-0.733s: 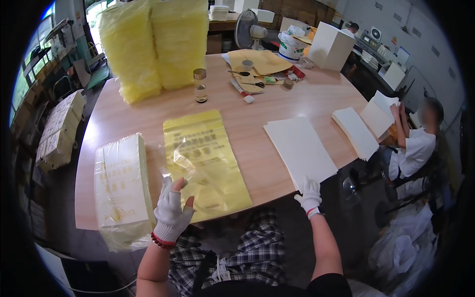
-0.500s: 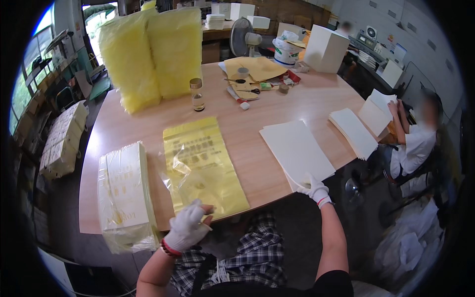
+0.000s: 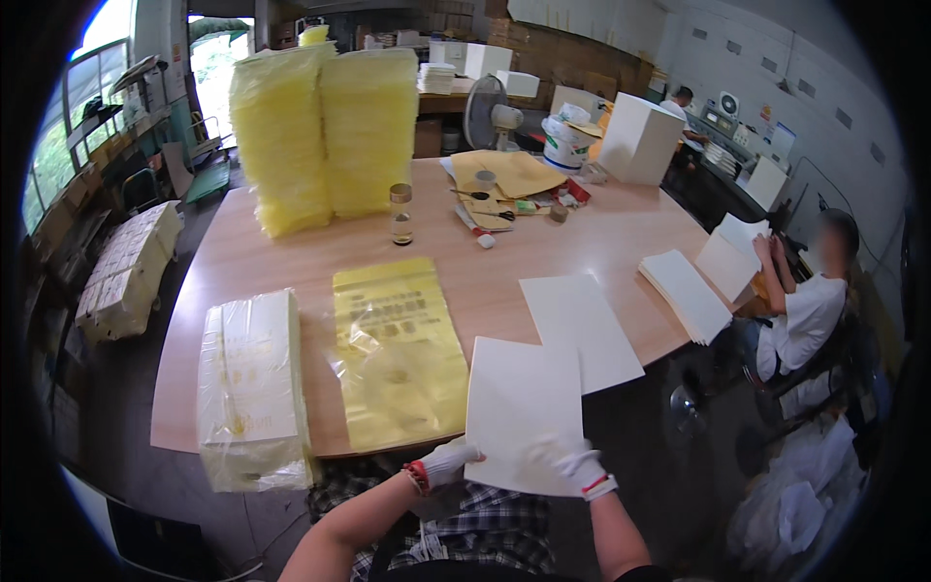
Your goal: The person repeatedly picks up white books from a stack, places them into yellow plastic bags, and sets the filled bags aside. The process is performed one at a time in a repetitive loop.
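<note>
Lifted from the pile at the right of the table, a white sheet (image 3: 524, 412) has come across to the lower middle of the frame, and both gloved hands have followed it, the left one leaving its earlier place by the yellow bag. I see the left hand (image 3: 452, 463) gripping the sheet's lower left edge, its thumb on the near face. The right hand (image 3: 570, 464) is blurred, its fingers spread over the lower right part of the sheet; whether it grips there I cannot tell. The lifted sheet slants up before the person's lap, its upper right part overlapping the white sheet pile (image 3: 587, 330) on the table (image 3: 485, 291), right of centre.

Just left of the lifted sheet lies the yellow bag (image 3: 400, 364), flat and printed, and beyond it, at lower left, a clear-wrapped white pack (image 3: 250, 364) that overhangs the table's near edge. Two tall yellow stacks (image 3: 369, 136) stand side by side at upper left, with a glass jar (image 3: 401, 218) near them. Brown envelopes (image 3: 524, 175) and black-handled scissors (image 3: 503, 215) lie at upper centre. At the right of the frame, a seated co-worker (image 3: 815, 315) holds a white folder (image 3: 727, 254), near a fanned stack of sheets (image 3: 684, 296).
</note>
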Available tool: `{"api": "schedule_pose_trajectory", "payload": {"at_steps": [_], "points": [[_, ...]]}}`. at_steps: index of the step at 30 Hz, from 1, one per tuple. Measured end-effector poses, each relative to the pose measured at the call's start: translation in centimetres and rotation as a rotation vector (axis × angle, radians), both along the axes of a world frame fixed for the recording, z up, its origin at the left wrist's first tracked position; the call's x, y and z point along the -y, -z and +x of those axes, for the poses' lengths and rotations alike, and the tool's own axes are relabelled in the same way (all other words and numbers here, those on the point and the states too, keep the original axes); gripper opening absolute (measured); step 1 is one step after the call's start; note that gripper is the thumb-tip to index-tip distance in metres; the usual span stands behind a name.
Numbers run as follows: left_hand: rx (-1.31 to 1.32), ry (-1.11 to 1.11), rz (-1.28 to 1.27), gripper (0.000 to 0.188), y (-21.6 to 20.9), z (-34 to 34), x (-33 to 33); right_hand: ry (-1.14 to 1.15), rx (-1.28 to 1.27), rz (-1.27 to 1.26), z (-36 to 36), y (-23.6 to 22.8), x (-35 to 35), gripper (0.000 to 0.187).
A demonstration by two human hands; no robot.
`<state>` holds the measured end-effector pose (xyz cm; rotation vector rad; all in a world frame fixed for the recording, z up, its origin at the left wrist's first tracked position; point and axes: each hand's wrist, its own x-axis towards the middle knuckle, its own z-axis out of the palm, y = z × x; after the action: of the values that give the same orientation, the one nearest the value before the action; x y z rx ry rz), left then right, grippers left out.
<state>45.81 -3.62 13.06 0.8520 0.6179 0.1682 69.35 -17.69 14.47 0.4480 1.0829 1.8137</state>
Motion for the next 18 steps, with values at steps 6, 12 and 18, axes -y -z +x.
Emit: {"api": "schedule_pose_trajectory", "payload": {"at_steps": [6,12,18], "points": [[-0.502,0.277,0.986,0.057,-7.1,-1.7,1.6,-0.059,2.558,0.059,-4.1,4.9,-0.1,0.036],[-0.572,0.144,1.831,0.079,-5.3,-3.1,7.4,0.156,2.223,-0.304,-14.9,-0.1,-4.6,0.041],[-0.61,-0.51,1.976,0.07,-11.2,-6.3,-4.0,0.473,2.791,0.009,-12.9,-6.3,-3.4,0.04]]}}
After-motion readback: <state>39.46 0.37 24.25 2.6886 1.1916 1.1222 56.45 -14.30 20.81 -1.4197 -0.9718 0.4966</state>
